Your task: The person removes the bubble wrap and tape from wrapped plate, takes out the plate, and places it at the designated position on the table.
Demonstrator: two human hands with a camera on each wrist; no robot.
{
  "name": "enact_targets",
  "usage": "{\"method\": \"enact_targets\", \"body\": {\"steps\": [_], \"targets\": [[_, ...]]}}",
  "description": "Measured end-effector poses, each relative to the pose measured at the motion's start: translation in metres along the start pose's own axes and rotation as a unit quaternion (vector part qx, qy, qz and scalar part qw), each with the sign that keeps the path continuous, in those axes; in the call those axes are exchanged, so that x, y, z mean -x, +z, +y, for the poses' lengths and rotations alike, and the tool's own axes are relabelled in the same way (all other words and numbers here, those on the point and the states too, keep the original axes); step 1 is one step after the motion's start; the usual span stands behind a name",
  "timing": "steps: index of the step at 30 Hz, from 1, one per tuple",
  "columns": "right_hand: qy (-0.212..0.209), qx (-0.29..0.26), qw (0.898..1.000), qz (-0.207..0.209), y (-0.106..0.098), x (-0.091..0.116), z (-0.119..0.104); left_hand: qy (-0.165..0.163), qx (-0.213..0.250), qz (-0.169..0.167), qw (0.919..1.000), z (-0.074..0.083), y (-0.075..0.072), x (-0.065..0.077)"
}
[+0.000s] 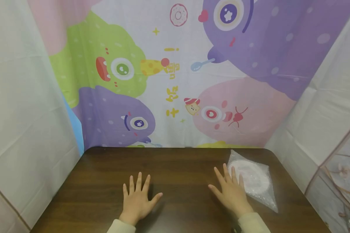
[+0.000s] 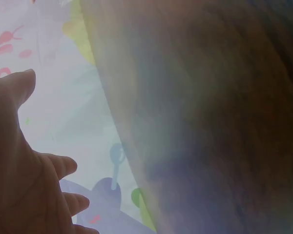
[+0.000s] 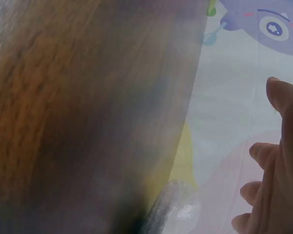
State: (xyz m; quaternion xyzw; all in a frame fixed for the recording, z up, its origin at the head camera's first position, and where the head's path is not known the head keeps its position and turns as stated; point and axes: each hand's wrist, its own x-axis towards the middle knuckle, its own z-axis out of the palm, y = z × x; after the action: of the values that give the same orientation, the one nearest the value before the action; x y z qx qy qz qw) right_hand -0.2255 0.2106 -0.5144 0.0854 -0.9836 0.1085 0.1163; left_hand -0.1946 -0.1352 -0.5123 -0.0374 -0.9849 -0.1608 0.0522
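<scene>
Left hand [image 1: 137, 200] and right hand [image 1: 232, 194] both released, fingers spread. Clear bag [image 1: 266, 198] (white disc [image 1: 256, 178] inside) just right of right hand, long axis far-left to near-right.

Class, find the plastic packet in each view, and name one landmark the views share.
Head: plastic packet, right side of the table, partly behind the right hand.
Left wrist: not visible.
Right wrist: packet at bottom edge, just right of centre.
Shared landmark: the cartoon cloth.
</scene>
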Motion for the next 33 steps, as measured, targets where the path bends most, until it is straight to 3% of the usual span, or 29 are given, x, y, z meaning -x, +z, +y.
{"method": "enact_targets", "body": {"steps": [8,15,21,25,29,33], "targets": [[-0.015,-0.004,1.0,0.011,-0.007,-0.006,0.004,0.007,0.0,-0.001,1.0,0.004,-0.005,-0.003],[-0.037,-0.034,0.997,0.057,-0.022,-0.013,0.014,0.03,0.016,0.024,0.9992,0.014,-0.011,-0.009],[-0.014,-0.088,0.993,0.073,-0.039,-0.016,0.032,0.059,0.083,0.064,0.9927,0.031,-0.011,-0.015],[0.002,-0.116,0.99,0.078,-0.047,-0.016,0.05,0.071,0.132,0.072,0.9861,0.046,-0.01,-0.016],[0.02,-0.137,0.988,0.072,-0.056,-0.013,0.064,0.088,0.18,0.06,0.9778,0.062,-0.006,-0.017],[0.047,-0.149,0.986,0.053,-0.061,-0.009,0.079,0.1,0.234,0.021,0.9669,0.078,0.0,-0.019]]}}
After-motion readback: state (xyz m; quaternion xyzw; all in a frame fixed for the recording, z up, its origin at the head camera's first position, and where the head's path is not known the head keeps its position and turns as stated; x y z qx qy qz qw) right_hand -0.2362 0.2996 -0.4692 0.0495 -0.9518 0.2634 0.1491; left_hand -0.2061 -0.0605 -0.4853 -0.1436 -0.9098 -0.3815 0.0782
